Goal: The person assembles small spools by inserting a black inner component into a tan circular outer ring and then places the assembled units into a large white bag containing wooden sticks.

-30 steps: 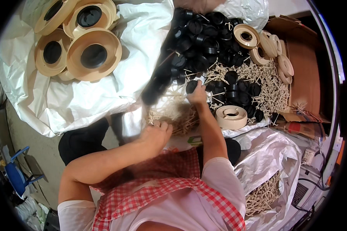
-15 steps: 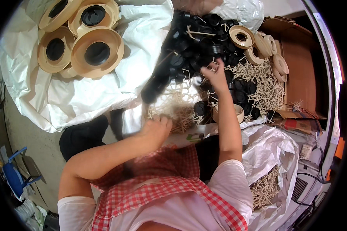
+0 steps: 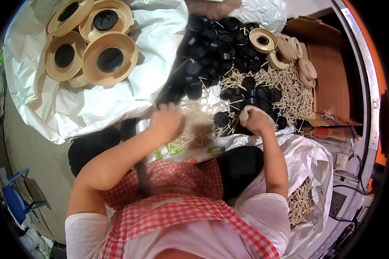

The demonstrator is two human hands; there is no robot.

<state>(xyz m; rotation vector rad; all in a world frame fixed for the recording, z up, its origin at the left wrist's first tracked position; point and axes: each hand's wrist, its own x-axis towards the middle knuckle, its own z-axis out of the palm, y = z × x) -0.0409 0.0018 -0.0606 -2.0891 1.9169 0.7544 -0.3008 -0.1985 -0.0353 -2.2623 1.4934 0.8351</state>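
Note:
My right hand (image 3: 260, 121) is closed on a cream plastic ring (image 3: 245, 113), its fingers curled over the near side and covering most of it. Around it lie black round caps (image 3: 250, 100) and thin cream plastic sticks (image 3: 296, 95). My left hand (image 3: 166, 122) is smeared by motion at the left edge of a heap of sticks (image 3: 194, 137) on white sheeting. Whether it holds anything does not show. Further away, more black caps (image 3: 222, 45) are piled together.
Large tan dishes with black centres (image 3: 110, 59) rest on a white sack (image 3: 147, 97) at left. Cream rings (image 3: 287, 47) stand by an open cardboard box (image 3: 328, 69) at right. A sack of sticks (image 3: 301, 205) is beside my right arm. A blue stool (image 3: 15, 198) stands lower left.
My right hand has come back toward me from the black caps and closed on the cream ring. My left hand has moved away from me and slightly left.

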